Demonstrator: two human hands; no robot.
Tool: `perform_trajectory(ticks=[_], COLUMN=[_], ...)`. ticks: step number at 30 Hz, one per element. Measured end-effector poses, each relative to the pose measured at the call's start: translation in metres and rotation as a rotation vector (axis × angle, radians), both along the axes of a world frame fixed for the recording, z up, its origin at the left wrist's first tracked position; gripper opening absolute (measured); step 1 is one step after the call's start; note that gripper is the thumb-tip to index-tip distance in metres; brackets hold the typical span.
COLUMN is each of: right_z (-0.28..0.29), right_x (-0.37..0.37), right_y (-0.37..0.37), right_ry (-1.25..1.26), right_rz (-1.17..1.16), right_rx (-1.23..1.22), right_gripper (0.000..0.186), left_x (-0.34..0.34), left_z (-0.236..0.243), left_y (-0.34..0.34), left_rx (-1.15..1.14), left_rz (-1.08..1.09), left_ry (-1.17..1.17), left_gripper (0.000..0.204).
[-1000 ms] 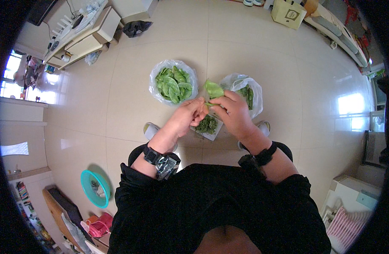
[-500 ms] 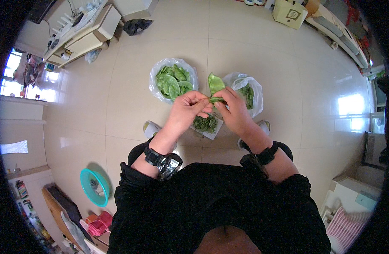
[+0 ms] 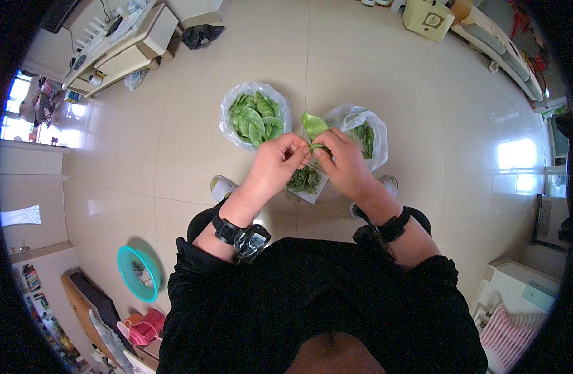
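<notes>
**Head view: both hands on one flat green pod**

Head camera looks straight down; I see my left hand (image 3: pixel 279 157) and right hand (image 3: pixel 342 163) meeting in front of me, fingertips pinched together on a flat green pod (image 3: pixel 313 126). Left hand closed, fingers curled, gripping the pod's lower end. Right hand also closed on that end, thumb side touching the left fingers. Pod blade sticks up beyond the fingertips, free.

Just beyond the left hand: clear plastic bag (image 3: pixel 227 121) full of flat green pods, on the tiled floor (image 3: pixel 174 149). Just beyond the right hand: second plastic bag (image 3: pixel 377 149) with fewer pods. Directly under both hands: small white sheet (image 3: pixel 311 196) with a heap of green trimmings (image 3: pixel 304 179). Black wrist straps on both forearms. Teal bowl (image 3: pixel 125 265) well apart, back left of the left hand.
</notes>
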State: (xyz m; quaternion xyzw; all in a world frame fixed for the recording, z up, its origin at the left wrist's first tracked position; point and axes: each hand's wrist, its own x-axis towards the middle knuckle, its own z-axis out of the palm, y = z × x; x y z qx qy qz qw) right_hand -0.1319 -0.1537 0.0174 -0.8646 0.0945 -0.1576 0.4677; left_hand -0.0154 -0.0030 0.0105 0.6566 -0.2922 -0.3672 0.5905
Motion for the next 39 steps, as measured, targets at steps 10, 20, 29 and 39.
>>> perform_trajectory(ticks=[10, 20, 29, 39], right_z=[0.0, -0.002, -0.001, -0.018], right_x=[-0.001, 0.0, 0.001, 0.002], right_y=[-0.001, 0.005, 0.004, 0.004], right_ry=[-0.027, -0.066, -0.099, -0.081], right_rz=[0.021, -0.038, -0.07, -0.16], right_rx=[-0.054, -0.023, 0.099, 0.564], right_gripper=[0.015, 0.013, 0.01, 0.011], left_x=[-0.005, -0.009, -0.008, -0.01], left_z=[0.008, -0.003, -0.005, 0.0], left_y=[-0.002, -0.003, -0.008, -0.01], left_rx=[0.056, 0.002, -0.131, -0.138], left_rz=[0.037, 0.105, 0.089, 0.09], left_ry=[-0.332, -0.217, 0.032, 0.069], left_gripper=[0.004, 0.005, 0.005, 0.008])
